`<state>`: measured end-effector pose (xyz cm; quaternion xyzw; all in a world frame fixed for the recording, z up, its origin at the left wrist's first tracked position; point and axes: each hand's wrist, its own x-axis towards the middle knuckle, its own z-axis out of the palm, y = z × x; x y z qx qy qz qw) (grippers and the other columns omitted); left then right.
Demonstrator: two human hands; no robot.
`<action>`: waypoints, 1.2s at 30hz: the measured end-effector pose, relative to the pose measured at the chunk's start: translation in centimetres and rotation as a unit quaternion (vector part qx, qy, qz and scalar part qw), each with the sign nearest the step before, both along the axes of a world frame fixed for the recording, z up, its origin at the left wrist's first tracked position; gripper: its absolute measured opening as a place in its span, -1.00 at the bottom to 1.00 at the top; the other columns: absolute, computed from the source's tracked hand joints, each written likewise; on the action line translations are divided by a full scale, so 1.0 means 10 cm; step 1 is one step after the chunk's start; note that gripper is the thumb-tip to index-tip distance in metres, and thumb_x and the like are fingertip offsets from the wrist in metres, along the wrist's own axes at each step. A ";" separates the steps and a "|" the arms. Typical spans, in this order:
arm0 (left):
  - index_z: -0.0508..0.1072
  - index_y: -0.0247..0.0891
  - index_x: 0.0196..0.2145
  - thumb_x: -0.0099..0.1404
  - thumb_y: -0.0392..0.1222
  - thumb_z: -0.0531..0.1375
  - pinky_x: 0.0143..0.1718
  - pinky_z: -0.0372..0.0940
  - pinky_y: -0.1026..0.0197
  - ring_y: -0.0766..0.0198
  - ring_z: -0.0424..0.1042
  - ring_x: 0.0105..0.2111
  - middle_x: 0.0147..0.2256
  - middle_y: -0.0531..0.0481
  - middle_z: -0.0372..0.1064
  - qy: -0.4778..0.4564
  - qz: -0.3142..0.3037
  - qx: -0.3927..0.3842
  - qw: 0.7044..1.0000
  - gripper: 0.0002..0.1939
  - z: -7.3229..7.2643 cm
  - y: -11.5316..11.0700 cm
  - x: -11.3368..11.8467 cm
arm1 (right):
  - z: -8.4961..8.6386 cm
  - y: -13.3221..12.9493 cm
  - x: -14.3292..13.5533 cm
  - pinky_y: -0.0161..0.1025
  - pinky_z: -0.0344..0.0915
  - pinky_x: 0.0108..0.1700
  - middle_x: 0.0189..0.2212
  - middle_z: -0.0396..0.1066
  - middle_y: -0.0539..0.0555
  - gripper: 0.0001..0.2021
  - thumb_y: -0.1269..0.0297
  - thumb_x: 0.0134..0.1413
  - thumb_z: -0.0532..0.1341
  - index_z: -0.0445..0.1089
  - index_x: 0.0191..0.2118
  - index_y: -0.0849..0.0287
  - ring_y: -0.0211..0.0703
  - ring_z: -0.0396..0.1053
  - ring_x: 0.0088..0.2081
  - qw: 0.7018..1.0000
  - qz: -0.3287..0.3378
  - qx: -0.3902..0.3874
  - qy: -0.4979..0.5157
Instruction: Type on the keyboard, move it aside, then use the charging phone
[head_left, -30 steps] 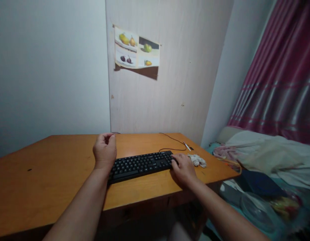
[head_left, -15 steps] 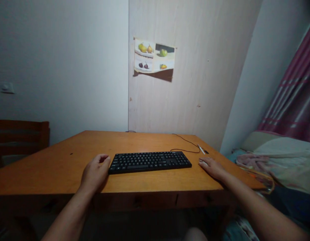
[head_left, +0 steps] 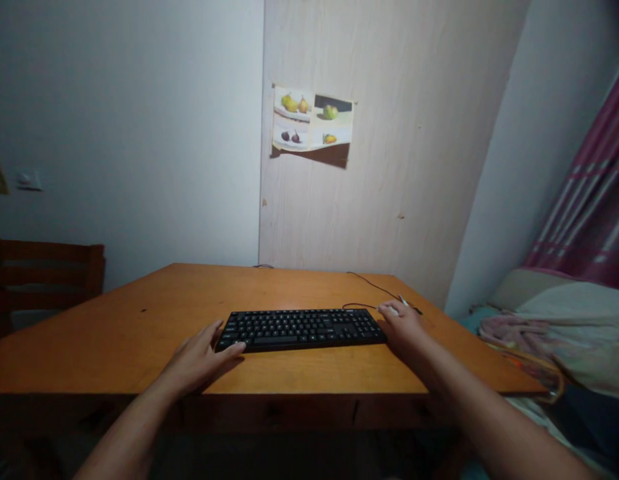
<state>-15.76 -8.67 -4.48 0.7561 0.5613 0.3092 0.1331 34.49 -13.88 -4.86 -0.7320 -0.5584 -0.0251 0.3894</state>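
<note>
A black keyboard (head_left: pixel 299 329) lies flat on the wooden desk in front of me. My left hand (head_left: pixel 202 357) is at its left end, thumb stretched over the near left corner and fingers along the side, thumb and fingers apart. Beside the right end, my right hand (head_left: pixel 402 327) has its fingers curled near the far right corner. A small whitish bit shows at those fingertips; I cannot make out what it is. A thin black cable (head_left: pixel 359 305) runs behind the keyboard toward that hand.
Behind my right hand lies a white pen-like stick (head_left: pixel 402 300), partly hidden. The wooden desk (head_left: pixel 269 290) reaches back to the wall, where a fruit picture (head_left: pixel 313 120) hangs. A wooden chair (head_left: pixel 49 273) stands at the left. Bedding (head_left: pixel 554 317) is piled at the right.
My left hand has opened from a loose curl and moved onto the keyboard's near left corner. My right hand has moved left to the keyboard's right end. The view has shifted slightly.
</note>
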 end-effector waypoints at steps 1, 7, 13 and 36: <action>0.32 -0.21 0.26 0.14 0.33 0.21 0.15 0.28 0.01 -0.10 0.39 0.16 0.19 -0.24 0.37 0.012 -0.011 -0.003 1.000 -0.16 0.01 -0.02 0.00 | 0.02 0.09 -0.09 -0.24 0.33 -0.15 -0.17 0.56 0.19 -0.55 0.05 0.31 -0.04 0.49 -0.09 0.22 -0.06 0.49 -0.16 1.000 0.008 0.000 -0.002; 0.20 -0.01 0.34 0.17 0.23 0.21 0.27 0.08 -0.15 -0.13 0.33 0.21 0.21 -0.08 0.37 0.058 -0.020 -0.038 0.997 -0.18 0.07 -0.14 0.04 | 0.07 0.36 -0.41 -0.23 0.29 -0.04 -0.11 0.57 0.17 -0.68 0.12 0.14 0.24 0.54 -0.08 0.19 -0.03 0.48 -0.07 0.996 0.051 -0.060 -0.047; 0.18 -0.03 0.35 0.29 0.20 0.10 0.33 -0.09 -0.24 -0.13 0.29 0.23 0.25 -0.10 0.31 0.072 -0.007 -0.024 0.997 -0.27 0.00 -0.16 0.08 | 0.07 0.39 -0.63 -0.22 0.28 -0.16 -0.19 0.59 0.16 -0.72 0.28 0.22 0.11 0.56 -0.12 0.15 -0.04 0.50 -0.16 0.991 0.003 -0.102 -0.081; -0.05 -0.18 0.43 0.21 0.23 0.18 0.36 -0.18 -0.17 -0.13 0.25 0.27 0.30 -0.27 0.21 0.056 0.025 -0.037 0.997 -0.04 -0.06 -0.19 0.13 | 0.04 0.88 -2.33 -0.18 0.31 -0.06 -0.09 0.55 0.29 -0.68 0.38 0.30 0.05 0.53 -0.03 0.23 0.00 0.50 -0.08 0.978 0.126 -0.077 -0.147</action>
